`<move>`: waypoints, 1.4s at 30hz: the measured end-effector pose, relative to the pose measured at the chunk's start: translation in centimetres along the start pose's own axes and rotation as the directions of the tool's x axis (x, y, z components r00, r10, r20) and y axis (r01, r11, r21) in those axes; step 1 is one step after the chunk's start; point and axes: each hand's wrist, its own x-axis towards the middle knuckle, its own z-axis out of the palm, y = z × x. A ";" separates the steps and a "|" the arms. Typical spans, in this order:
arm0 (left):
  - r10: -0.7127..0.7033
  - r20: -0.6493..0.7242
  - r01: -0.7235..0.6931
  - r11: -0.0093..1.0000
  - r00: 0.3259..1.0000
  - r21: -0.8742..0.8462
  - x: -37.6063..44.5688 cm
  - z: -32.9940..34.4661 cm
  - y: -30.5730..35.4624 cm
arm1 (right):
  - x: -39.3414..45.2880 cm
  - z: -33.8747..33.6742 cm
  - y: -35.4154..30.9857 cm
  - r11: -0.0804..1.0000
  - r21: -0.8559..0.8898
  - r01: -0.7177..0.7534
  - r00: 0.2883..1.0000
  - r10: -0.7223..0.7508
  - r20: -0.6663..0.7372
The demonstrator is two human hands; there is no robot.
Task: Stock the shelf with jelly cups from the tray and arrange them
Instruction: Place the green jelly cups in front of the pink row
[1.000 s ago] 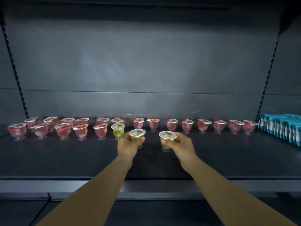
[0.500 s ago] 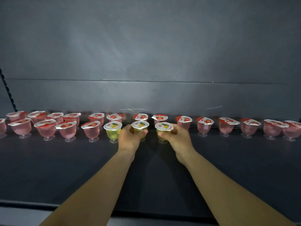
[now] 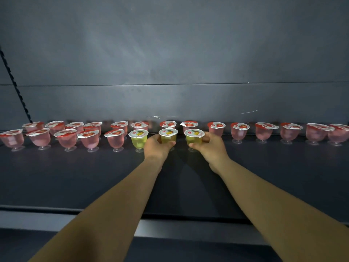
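My left hand (image 3: pixel 157 146) grips a yellow jelly cup (image 3: pixel 167 135) and my right hand (image 3: pixel 209 148) grips another yellow jelly cup (image 3: pixel 194 136). Both cups stand low on the dark shelf (image 3: pixel 75 176), in the front row. A third yellow cup (image 3: pixel 139 138) stands free just left of my left hand. Several pink jelly cups (image 3: pixel 115 138) fill the front row to the left, and a back row of pink cups (image 3: pixel 239 131) runs along the rear wall to the right edge. The tray is not in view.
The shelf's back wall (image 3: pixel 170 63) rises right behind the rear row. A slotted upright (image 3: pixel 15 86) runs down at the far left. The shelf's front lip (image 3: pixel 47 210) crosses below my forearms.
Both hands have carried the yellow cups further back, from mid-shelf into line with the front row. The camera has come closer and the blue packs at the right have left the view.
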 end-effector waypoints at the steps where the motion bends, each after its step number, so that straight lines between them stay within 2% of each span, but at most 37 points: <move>1: 0.009 0.016 -0.010 0.999 1.000 0.049 -0.4 -0.3 0.0 | -0.5 -0.5 -0.2 1.000 -0.018 0.004 1.000 -0.004 -0.001; 6: -0.017 0.141 -0.029 0.949 0.990 0.314 -3.5 -3.3 1.8 | -4.3 -5.0 -2.6 0.955 -0.284 0.091 0.994 -0.070 0.082; 9: -0.012 0.290 -0.139 0.857 0.957 0.496 -5.7 -6.0 4.6 | -7.0 -7.5 -5.8 0.878 -0.440 0.190 0.976 -0.120 0.180; 11: -0.007 0.377 -0.250 0.737 0.926 0.628 -7.7 -8.0 6.6 | -9.2 -8.8 -8.3 0.749 -0.609 0.262 0.958 -0.123 0.260; 15: 0.032 0.517 -0.490 0.370 0.855 0.789 -13.5 -11.8 9.5 | -15.6 -10.2 -12.3 0.439 -0.824 0.358 0.928 -0.073 0.365; 17: 0.047 0.541 -0.531 0.278 0.840 0.801 -16.5 -13.4 10.1 | -19.4 -10.7 -13.8 0.370 -0.855 0.363 0.928 -0.062 0.368; 19: 0.077 0.553 -0.554 0.233 0.829 0.799 -19.5 -14.8 10.3 | -23.4 -11.1 -14.7 0.355 -0.863 0.360 0.930 -0.061 0.363; 22: 0.119 0.580 -0.588 0.276 0.806 0.760 -24.2 -16.4 9.1 | -29.5 -11.5 -14.3 0.358 -0.857 0.371 0.927 -0.094 0.362; 24: 0.123 0.593 -0.596 0.331 0.796 0.731 -27.5 -17.3 7.6 | -33.7 -11.4 -13.1 0.414 -0.834 0.365 0.929 -0.104 0.355; 28: 0.055 0.593 -0.549 0.454 0.804 0.702 -33.1 -17.7 1.2 | -39.9 -10.7 -7.7 0.496 -0.815 0.300 0.920 0.076 0.385; 30: -0.036 0.589 -0.487 0.523 0.807 0.700 -35.2 -17.6 -3.8 | -42.1 -10.3 -3.8 0.555 -0.790 0.261 0.899 0.159 0.409; 35: -0.309 0.579 -0.348 0.560 0.755 0.752 -38.6 -16.2 -17.7 | -45.3 -8.9 8.1 0.688 -0.707 0.165 0.872 0.234 0.431; 39: -0.453 0.547 -0.232 0.581 0.704 0.780 -40.1 -13.9 -28.3 | -46.1 -7.0 18.4 0.705 -0.703 0.093 0.845 0.317 0.430; 42: -0.561 0.505 -0.127 0.578 0.656 0.806 -41.2 -11.7 -35.8 | -46.2 -5.7 26.8 0.698 -0.716 0.017 0.785 0.434 0.442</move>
